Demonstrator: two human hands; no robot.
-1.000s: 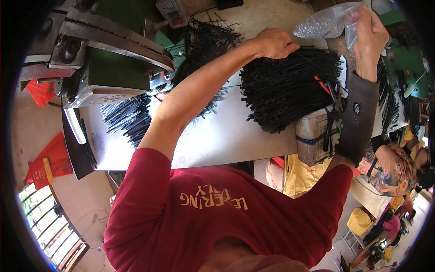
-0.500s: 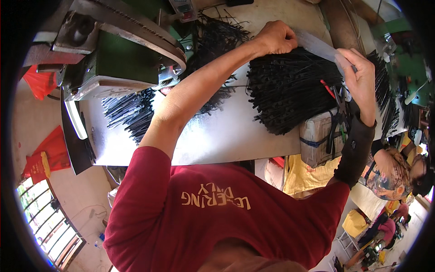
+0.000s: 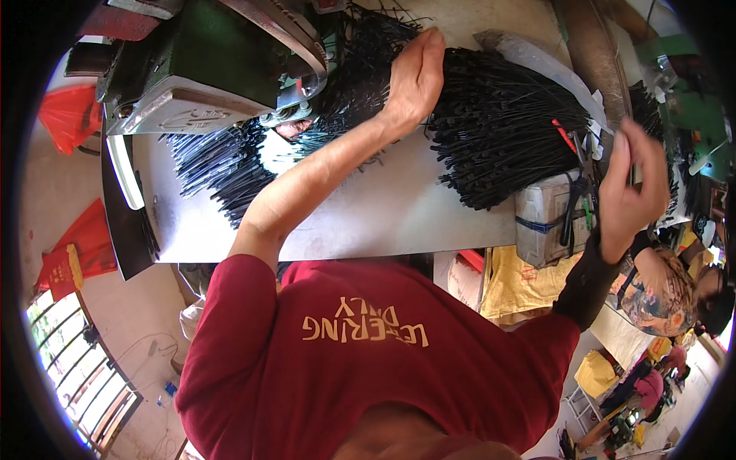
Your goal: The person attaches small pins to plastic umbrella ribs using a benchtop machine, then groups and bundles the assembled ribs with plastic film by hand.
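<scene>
My left hand [image 3: 418, 77] is above the table between two heaps of thin black strips. Its fingers are fairly straight and close together, and I see nothing in them. Right beside it lies a thick bundle of black strips [image 3: 502, 130], fanned toward me. A clear plastic sheet or bag [image 3: 537, 63] rests along the bundle's far side, touched by neither hand. My right hand [image 3: 632, 184], a little blurred, is off the bundle's right end with thumb and fingers apart. Near it are a red-handled tool [image 3: 565, 136] and a taped carton [image 3: 539, 226].
A green machine [image 3: 195, 65] overhangs the table [image 3: 360, 230] at the left, with a lamp [image 3: 125, 172] under it. More black strips [image 3: 222, 165] lie below the machine. A person [image 3: 659, 295] is close by at the right, beyond a yellow sack [image 3: 510, 284].
Both hands have let go of the clear plastic, which now lies behind the bundle. My left hand has moved left; my right hand has moved right and nearer to me.
</scene>
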